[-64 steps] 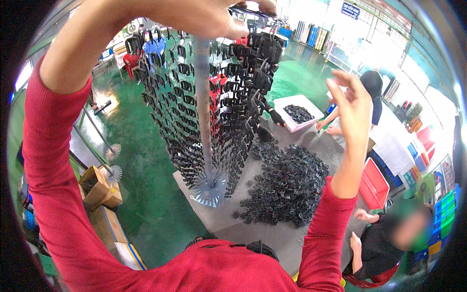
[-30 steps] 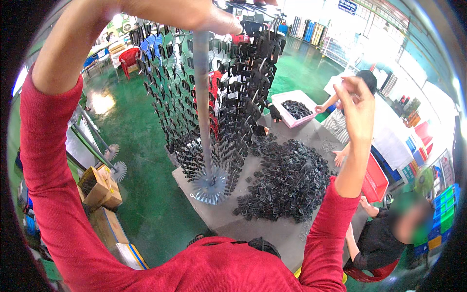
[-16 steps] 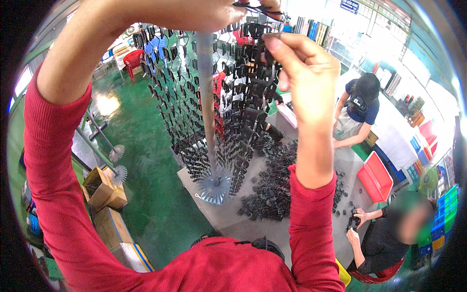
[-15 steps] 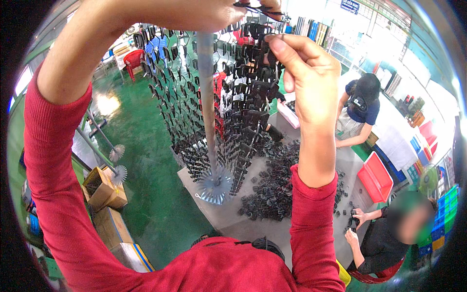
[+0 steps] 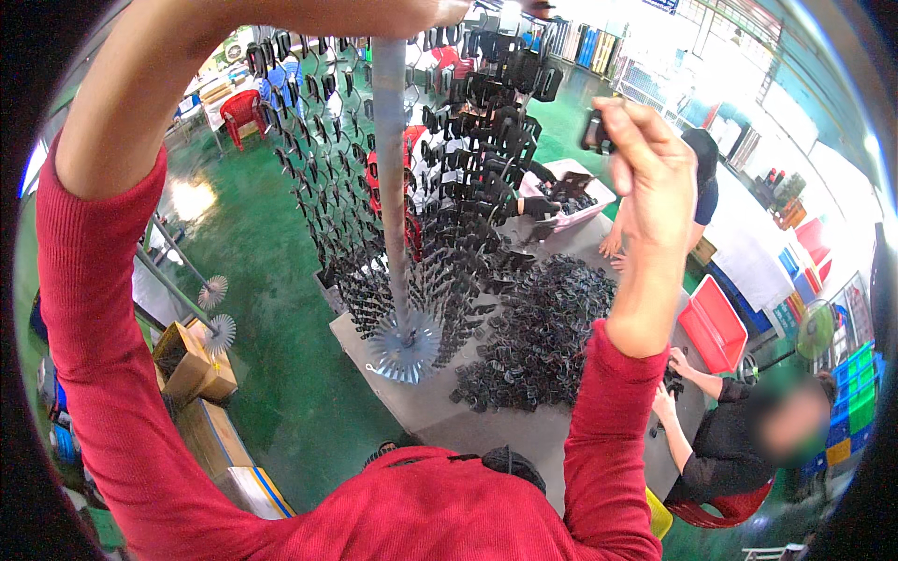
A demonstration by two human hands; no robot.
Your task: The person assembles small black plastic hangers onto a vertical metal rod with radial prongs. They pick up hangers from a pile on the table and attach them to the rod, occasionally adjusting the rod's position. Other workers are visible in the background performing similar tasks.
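Right hand (image 5: 659, 176) in a tight fingertip pinch on one small black part (image 5: 595, 134) at its upper left.

Right of the metal pole (image 5: 391, 178), we pinch a small black part (image 5: 591, 134) in our right grip (image 5: 658, 168); nearer the pole, a black heap (image 5: 538, 337) lies on the tabletop (image 5: 533, 437).
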